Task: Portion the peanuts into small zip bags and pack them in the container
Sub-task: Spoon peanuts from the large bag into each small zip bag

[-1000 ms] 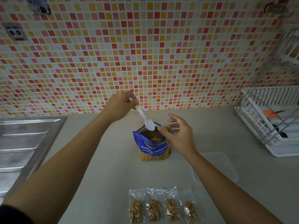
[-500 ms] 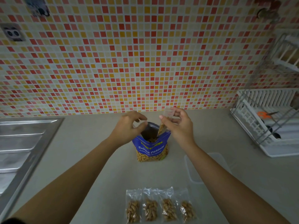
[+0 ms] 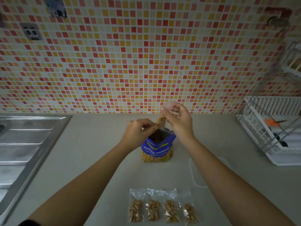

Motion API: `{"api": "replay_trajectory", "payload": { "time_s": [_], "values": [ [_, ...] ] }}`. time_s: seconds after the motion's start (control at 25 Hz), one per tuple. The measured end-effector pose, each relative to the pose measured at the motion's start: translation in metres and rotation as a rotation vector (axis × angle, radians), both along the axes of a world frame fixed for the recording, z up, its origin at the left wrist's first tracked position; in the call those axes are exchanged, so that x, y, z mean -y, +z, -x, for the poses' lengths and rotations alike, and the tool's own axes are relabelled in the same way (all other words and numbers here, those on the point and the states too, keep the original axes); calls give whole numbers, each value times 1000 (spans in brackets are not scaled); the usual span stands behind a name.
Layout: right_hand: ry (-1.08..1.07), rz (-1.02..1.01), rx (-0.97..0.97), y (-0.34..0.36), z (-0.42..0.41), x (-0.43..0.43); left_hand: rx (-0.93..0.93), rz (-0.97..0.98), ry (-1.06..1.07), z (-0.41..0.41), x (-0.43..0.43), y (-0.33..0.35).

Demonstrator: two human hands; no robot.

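Head view: both hands up over the open pouch, mid-counter, one part-filled bag between them.
Left hand (image 3: 138,132): fingers curled; thumb + forefinger pinch the lower end of the small zip bag (image 3: 161,120).
Right hand (image 3: 177,121): pinches the bag's clear top strip, other fingers loosely bent.
Small zip bag: hangs tilted just above the mouth of the peanut pouch (image 3: 157,148), nuts bunched low.
Step (my read): settle nuts & seal. To do it well, keep the bag over the pouch so strays drop back in, push nuts clear of the zip, squeeze air out, run the pinch along the whole strip.
Filled bags (image 3: 153,207): four in a row at the near edge, side by side.
Container (image 3: 197,175): clear, on the counter right of the pouch – partly behind the right forearm, hard to make out.
Around: sink drainboard (image 3: 24,144) far left; dish rack (image 3: 260,111) w/ orange scissors (image 3: 271,122) far right; tiled wall (image 3: 146,62) behind.
In the way: nothing lies btw. hands and the row, but the right forearm crosses over the container.
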State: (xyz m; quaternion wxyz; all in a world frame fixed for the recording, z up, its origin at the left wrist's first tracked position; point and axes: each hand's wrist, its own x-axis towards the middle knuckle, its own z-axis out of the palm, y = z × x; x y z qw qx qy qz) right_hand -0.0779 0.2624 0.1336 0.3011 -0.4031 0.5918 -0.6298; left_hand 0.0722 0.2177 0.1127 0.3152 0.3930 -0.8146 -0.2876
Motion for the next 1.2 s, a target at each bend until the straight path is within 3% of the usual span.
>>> {"api": "replay_trajectory", "payload": {
  "time_s": [0.2, 0.4, 0.56, 0.72, 0.84, 1.08, 1.2],
  "values": [
    [152, -39, -18, -3, -18, -1, -154, -309, 77, -45, -10, -4],
    [323, -137, 58, -31, -75, -22, -490, -666, 83, -108, -43, -30],
    [353, -333, -3, -97, -107, -33, -270, -687, 198, -143, -69, -81],
    [344, -616, -386, -165, -117, -47, -41, -785, 301, -159, -99, -145],
    [338, -771, -622, -180, -122, -56, 161, -676, 311, -157, -110, -170],
    [318, -771, -934, -190, -126, -54, 319, -525, 307, -149, -110, -177],
    [342, -734, -929, -192, -126, -55, 379, -475, 302, -147, -111, -179]
  ]
}}
